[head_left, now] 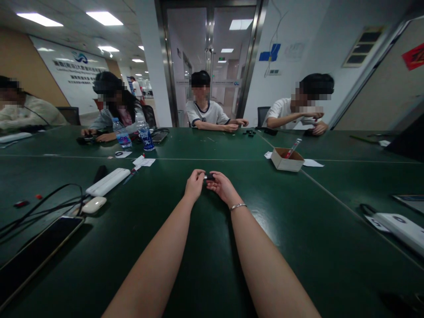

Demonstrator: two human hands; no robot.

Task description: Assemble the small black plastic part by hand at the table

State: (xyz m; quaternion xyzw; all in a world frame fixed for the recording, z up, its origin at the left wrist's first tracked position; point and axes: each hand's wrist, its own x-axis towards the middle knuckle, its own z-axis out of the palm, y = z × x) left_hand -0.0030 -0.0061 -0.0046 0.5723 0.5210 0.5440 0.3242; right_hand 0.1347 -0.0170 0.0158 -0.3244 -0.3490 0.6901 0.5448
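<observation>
A small black stick with a silver metal end (209, 177), which looks like a USB flash drive, is held between my two hands just above the green table (212, 247). My left hand (194, 184) pinches the silver end between thumb and fingertips. On the black end, the thumb and fingers of my right hand (222, 186) are closed, with the lower fingers curled below it. A silver bracelet (238, 206) circles my right wrist. The fingertips partly hide the stick, so its exact kind is hard to make out.
To the left lie a phone (43, 247), a white earbud case (94, 205), a white power bank (108, 182) and black cables (39, 207). Two bottles (145, 136) stand farther back. A small open box (287, 160) sits at right. Several people sit across the table.
</observation>
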